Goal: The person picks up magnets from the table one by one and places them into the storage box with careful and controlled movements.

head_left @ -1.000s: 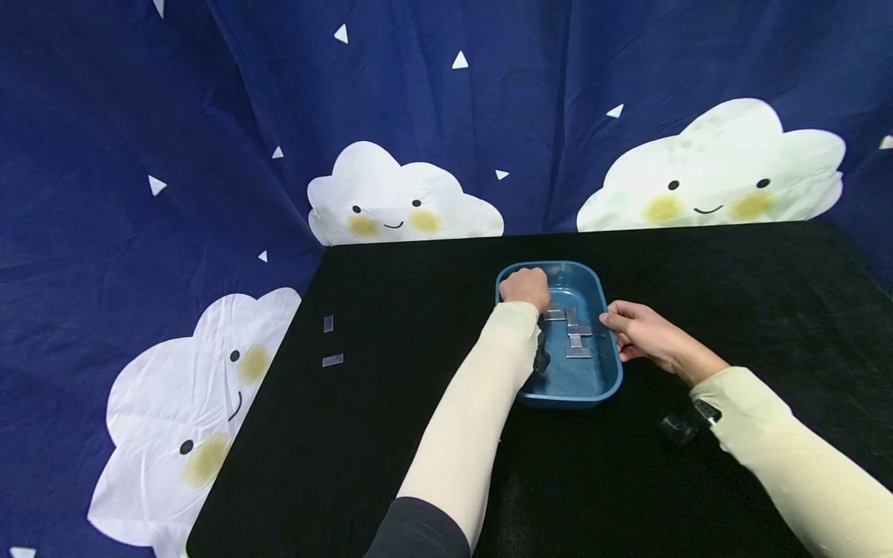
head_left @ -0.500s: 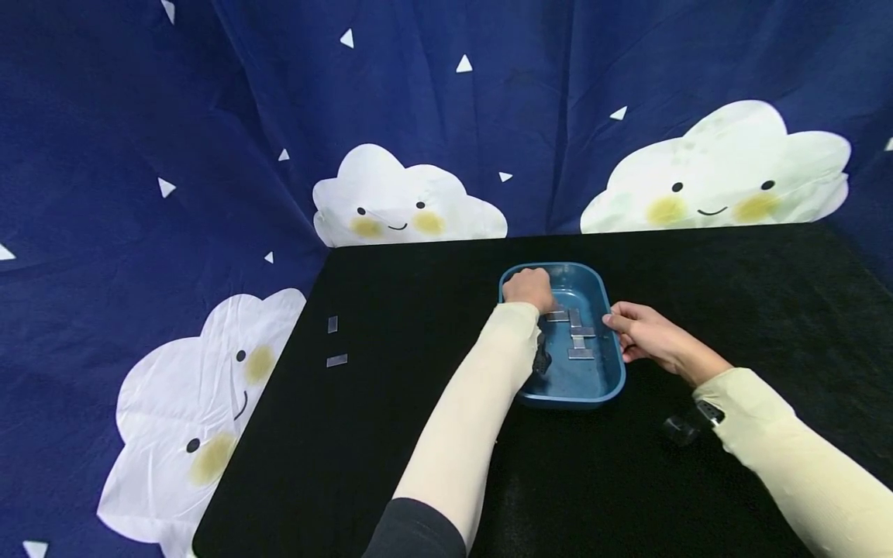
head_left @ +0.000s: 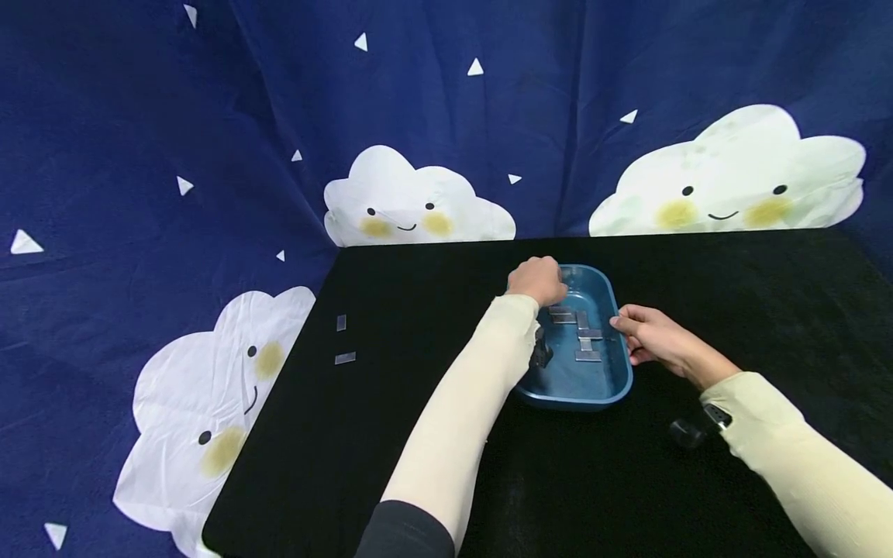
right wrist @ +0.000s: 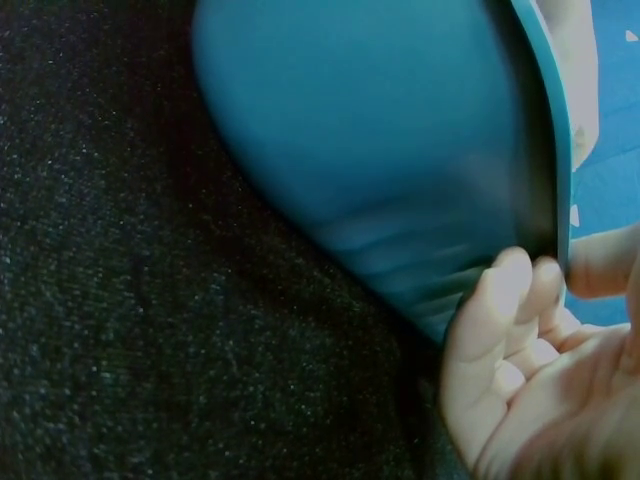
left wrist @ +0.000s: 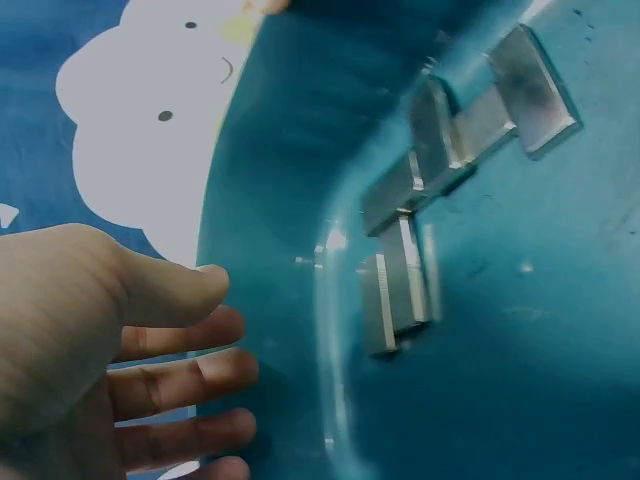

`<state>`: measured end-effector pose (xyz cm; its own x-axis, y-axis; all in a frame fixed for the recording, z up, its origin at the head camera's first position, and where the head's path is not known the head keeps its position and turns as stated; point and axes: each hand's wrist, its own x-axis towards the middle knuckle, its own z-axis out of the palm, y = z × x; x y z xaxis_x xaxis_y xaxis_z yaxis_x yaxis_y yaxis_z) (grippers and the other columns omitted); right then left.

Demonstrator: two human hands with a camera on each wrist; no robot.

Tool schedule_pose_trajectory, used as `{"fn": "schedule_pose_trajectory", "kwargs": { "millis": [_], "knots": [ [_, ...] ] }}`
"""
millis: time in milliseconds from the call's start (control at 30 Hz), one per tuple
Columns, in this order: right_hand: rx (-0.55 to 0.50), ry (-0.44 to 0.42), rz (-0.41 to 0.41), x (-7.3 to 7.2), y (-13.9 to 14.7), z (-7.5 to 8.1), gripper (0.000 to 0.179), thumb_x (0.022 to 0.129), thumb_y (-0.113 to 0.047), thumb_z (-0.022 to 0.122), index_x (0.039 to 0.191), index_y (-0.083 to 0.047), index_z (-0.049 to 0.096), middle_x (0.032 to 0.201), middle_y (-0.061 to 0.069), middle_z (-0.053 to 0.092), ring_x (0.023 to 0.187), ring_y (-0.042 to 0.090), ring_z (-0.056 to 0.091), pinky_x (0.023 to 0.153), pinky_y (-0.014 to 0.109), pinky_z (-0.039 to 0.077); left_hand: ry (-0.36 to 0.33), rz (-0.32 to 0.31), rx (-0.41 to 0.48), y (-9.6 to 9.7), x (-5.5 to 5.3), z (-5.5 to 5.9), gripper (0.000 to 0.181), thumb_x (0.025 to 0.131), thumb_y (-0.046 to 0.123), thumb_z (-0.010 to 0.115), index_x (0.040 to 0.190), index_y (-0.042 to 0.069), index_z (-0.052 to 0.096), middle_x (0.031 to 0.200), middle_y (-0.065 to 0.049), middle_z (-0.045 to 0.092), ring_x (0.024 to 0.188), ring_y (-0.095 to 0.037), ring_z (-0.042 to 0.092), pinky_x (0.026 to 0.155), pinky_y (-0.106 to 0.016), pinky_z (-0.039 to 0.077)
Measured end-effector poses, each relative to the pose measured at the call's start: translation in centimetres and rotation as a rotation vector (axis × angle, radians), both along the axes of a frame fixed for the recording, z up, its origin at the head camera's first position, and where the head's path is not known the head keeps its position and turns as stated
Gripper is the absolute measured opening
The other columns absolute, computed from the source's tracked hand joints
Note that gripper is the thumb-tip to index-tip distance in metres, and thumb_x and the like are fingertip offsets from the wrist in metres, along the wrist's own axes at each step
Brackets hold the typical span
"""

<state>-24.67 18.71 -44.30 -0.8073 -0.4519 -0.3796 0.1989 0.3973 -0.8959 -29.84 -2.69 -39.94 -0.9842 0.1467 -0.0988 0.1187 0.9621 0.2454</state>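
A blue plastic tub [head_left: 572,387] stands on the black table. Several flat grey metal blocks [left wrist: 435,135] lie on its floor, joined end to side in a stepped row. My left hand [head_left: 537,280] is over the tub's far left corner. In the left wrist view its fingers [left wrist: 180,385] are loosely extended beside the tub wall, with nothing in them. At the right side, my right hand [head_left: 649,339] pinches the tub's rim, thumb on one side of the wall and fingers [right wrist: 490,310] against the outside.
Two small clear rectangular pieces [head_left: 341,322] lie apart on the table's left part. A small dark round object [head_left: 687,434] sits near the right wrist. A blue cloth [head_left: 432,101] with white clouds hangs behind and left of the table.
My left hand has risen from inside the tub to its far left rim, uncovering more of the metal blocks. The right hand keeps its hold on the rim. The head view has shifted slightly.
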Motion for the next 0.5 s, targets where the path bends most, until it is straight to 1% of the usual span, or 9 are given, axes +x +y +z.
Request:
{"fn": "schedule_pose_trajectory", "kwargs": {
  "millis": [33, 133, 233, 300, 400, 500],
  "knots": [
    [0.001, -0.001, -0.001, 0.0, 0.0, 0.0, 0.021, 0.105, -0.033, 0.04, 0.105, -0.012, 0.045, 0.08, -0.004, 0.054, 0.068, 0.01, 0.059, 0.066, 0.028, 0.054, 0.003, -0.008, 0.01, -0.1, 0.0, 0.2, 0.044, 0.093, 0.03, 0.063, 0.053, 0.02, 0.045, 0.056, 0.005, 0.037, 0.056, -0.012, 0.043, 0.049, -0.029, 0.038],
    [0.004, -0.004, -0.004, -0.1, 0.0, 0.0, 0.02, 0.105, -0.033, 0.04, 0.106, -0.013, 0.045, 0.082, -0.004, 0.054, 0.068, 0.01, 0.059, 0.066, 0.028, 0.054, 0.016, -0.026, 0.024, -0.3, 0.2, 1.0, 0.04, 0.094, 0.031, 0.062, 0.056, 0.02, 0.054, 0.057, 0.006, 0.042, 0.058, -0.012, 0.047, 0.05, -0.028, 0.038],
    [0.009, -0.006, -0.005, -0.1, -0.1, 0.0, 0.02, 0.105, -0.033, 0.04, 0.106, -0.013, 0.045, 0.082, -0.004, 0.054, 0.069, 0.01, 0.059, 0.066, 0.028, 0.054, 0.041, -0.037, 0.034, -0.6, 0.5, 1.8, 0.031, 0.096, 0.033, 0.06, 0.068, 0.021, 0.067, 0.065, 0.007, 0.053, 0.064, -0.011, 0.053, 0.053, -0.027, 0.041],
    [0.009, -0.008, -0.002, -0.1, -0.1, 0.0, 0.02, 0.106, -0.033, 0.04, 0.106, -0.013, 0.045, 0.082, -0.004, 0.054, 0.069, 0.009, 0.059, 0.066, 0.027, 0.054, 0.066, -0.04, 0.042, -0.7, 0.7, 2.1, 0.025, 0.097, 0.033, 0.06, 0.078, 0.022, 0.072, 0.072, 0.007, 0.06, 0.068, -0.011, 0.057, 0.055, -0.027, 0.044],
    [0.007, -0.013, -0.001, 0.0, 0.0, -0.1, 0.02, 0.106, -0.033, 0.04, 0.106, -0.013, 0.044, 0.083, -0.004, 0.054, 0.069, 0.009, 0.059, 0.067, 0.027, 0.054, 0.102, -0.048, 0.061, -1.1, 0.8, 2.7, 0.019, 0.097, 0.032, 0.059, 0.091, 0.023, 0.075, 0.082, 0.008, 0.067, 0.074, -0.01, 0.06, 0.06, -0.027, 0.048],
    [0.009, -0.01, -0.003, 0.0, -0.1, -0.1, 0.02, 0.106, -0.033, 0.039, 0.107, -0.013, 0.044, 0.083, -0.004, 0.054, 0.069, 0.009, 0.059, 0.067, 0.027, 0.054, 0.125, -0.052, 0.08, -1.6, 0.7, 3.5, 0.019, 0.097, 0.031, 0.059, 0.097, 0.022, 0.076, 0.086, 0.008, 0.07, 0.077, -0.01, 0.062, 0.062, -0.026, 0.05]
  ]
}}
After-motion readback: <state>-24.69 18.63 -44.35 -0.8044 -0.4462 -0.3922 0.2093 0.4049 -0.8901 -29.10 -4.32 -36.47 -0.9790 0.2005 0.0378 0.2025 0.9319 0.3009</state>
